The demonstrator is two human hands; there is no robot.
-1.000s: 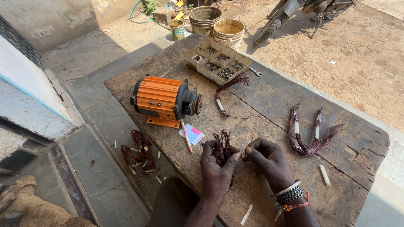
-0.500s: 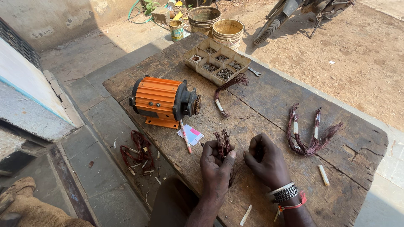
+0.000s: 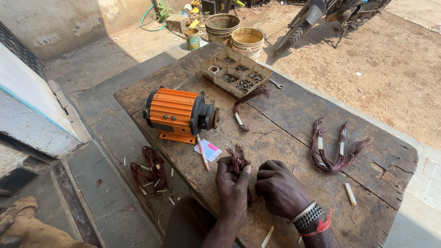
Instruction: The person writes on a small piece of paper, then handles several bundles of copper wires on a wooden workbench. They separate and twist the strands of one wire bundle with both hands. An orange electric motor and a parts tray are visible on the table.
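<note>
The left hand [image 3: 233, 186] holds a wire bundle [image 3: 239, 160] of reddish-brown copper strands upright over the counter [image 3: 294, 110]; its fingers [image 3: 225, 167] are curled round the bundle's lower part with the thumb pressed against it, and the frayed ends fan out just above the fingertips. The right hand [image 3: 281, 189] sits just beside it, its fingers bent inward toward the bundle's base; whether they pinch the strands or only touch them cannot be told, since the knuckles hide the tips. Bangles and a red thread circle the right wrist.

Just beyond the left fingers lie a small card [image 3: 207, 150] in white, pink and blue and a thin stick [image 3: 202, 153], both near the foot of an orange motor [image 3: 177, 112] that stands farther out. Past the motor's shaft end lies a second wire coil [image 3: 248, 103], and farther still a parts tray [image 3: 236, 72] with compartments of small hardware, a spanner [image 3: 276, 83] just beside it. Well off to the outside of the right fingers rests a larger coil [image 3: 335, 151] with white sleeves, and a white tube piece [image 3: 350, 194] lies nearer the right wrist. On the floor to the outside of the left hand sits a tangle of scrap wire [image 3: 148, 169]. Buckets [image 3: 234, 34] stand beyond the counter's far end.
</note>
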